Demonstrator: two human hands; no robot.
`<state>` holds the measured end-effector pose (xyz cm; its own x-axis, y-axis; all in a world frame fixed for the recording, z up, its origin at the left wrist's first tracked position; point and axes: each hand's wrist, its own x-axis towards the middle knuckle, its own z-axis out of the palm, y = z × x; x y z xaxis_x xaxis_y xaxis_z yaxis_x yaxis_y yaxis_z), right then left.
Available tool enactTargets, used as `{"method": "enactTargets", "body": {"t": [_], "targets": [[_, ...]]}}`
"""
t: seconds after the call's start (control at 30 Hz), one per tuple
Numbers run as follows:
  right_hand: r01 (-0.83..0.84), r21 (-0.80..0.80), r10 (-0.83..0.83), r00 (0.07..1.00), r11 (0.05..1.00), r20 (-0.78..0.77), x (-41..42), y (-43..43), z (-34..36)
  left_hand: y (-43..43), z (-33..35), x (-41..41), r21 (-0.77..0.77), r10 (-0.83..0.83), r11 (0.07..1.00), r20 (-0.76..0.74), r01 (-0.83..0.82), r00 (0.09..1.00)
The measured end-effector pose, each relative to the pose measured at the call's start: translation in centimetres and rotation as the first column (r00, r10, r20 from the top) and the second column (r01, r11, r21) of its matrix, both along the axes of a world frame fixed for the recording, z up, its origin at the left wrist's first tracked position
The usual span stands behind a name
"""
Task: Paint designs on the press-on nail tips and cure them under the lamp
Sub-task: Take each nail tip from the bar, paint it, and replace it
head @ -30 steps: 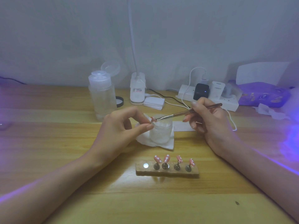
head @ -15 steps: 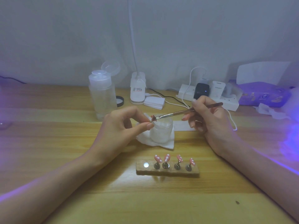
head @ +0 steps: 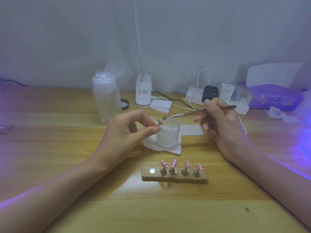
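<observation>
With left hand [head: 127, 132] pinching small pink nail tip [head: 159, 122] near frosted jar [head: 168, 137] and right hand [head: 218, 125] gripping slim red-handled brush [head: 185, 114], brace wrists on wooden bench [head: 67, 165]; dab lightly.

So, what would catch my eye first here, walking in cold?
Probably the row of four pink nail tips with white dots, standing on little stems in a wooden block at the front of the table. Just behind, the left hand pinches a fifth tip beside a frosted jar, while the right hand holds a thin brush a little apart from it. A violet glow washes the table's right edge.
</observation>
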<state>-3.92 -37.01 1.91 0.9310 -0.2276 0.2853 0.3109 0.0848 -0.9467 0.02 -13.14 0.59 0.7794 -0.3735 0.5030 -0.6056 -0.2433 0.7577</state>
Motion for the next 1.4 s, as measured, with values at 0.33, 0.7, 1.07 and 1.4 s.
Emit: {"method": "enactTargets", "body": {"t": [0.33,0.7,1.07,1.4], "targets": [[-0.023,-0.035,0.025,0.998,0.999,0.054,0.12,0.09,-0.06,-0.05,-0.01,-0.02,0.009,-0.002,1.0,0.022,0.002,1.0],[0.023,-0.046,-0.024,1.0,0.999,-0.018,0.15,0.4,-0.15,-0.07,0.02,-0.02,0.005,-0.017,1.0,0.007,0.017,1.0],[0.038,-0.007,-0.038,0.999,0.999,-0.031,-0.07,0.38,0.12,-0.08,0.18,-0.33,0.016,-0.01,1.0,0.037,0.009,0.999],[0.025,0.029,-0.024,1.0,0.999,-0.008,0.19,0.23,0.03,-0.12,0.02,-0.27,0.042,0.043,0.998,0.074,-0.047,0.996]]}}
